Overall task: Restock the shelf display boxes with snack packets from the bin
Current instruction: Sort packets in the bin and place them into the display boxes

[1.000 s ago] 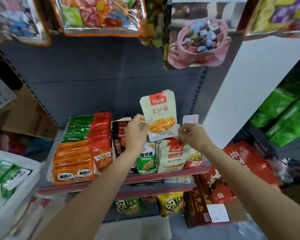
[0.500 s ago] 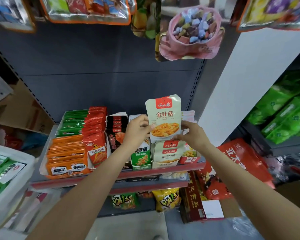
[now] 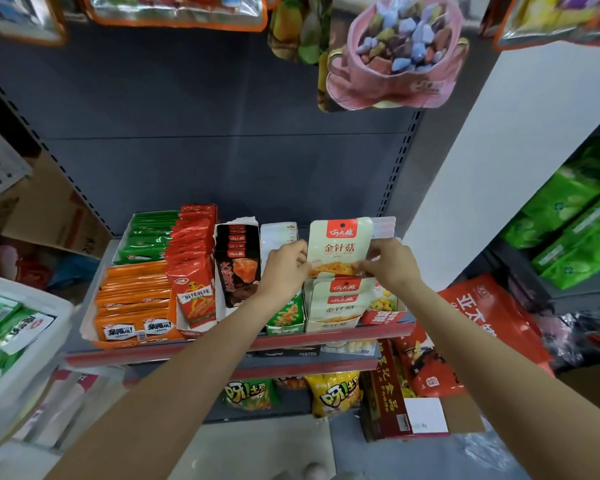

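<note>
A cream snack packet (image 3: pixel 340 245) with a red label stands upright over the cream display box (image 3: pixel 331 311) on the shelf, its lower edge down among matching packets. My left hand (image 3: pixel 286 266) pinches its left side and my right hand (image 3: pixel 390 263) pinches its right lower edge. The white bin (image 3: pixel 21 344) with green packets sits at the far left.
Beside the cream box stand a green-and-white box (image 3: pixel 284 315), a black box (image 3: pixel 238 271), red packets (image 3: pixel 193 271), orange packets (image 3: pixel 132 303) and a red box (image 3: pixel 383 311). The red shelf edge (image 3: pixel 222 348) runs in front. Hanging bags are overhead; a white pillar rises on the right.
The packet has come down from above the shelf into the cream box, with both hands following it lower and closer together on its sides.
</note>
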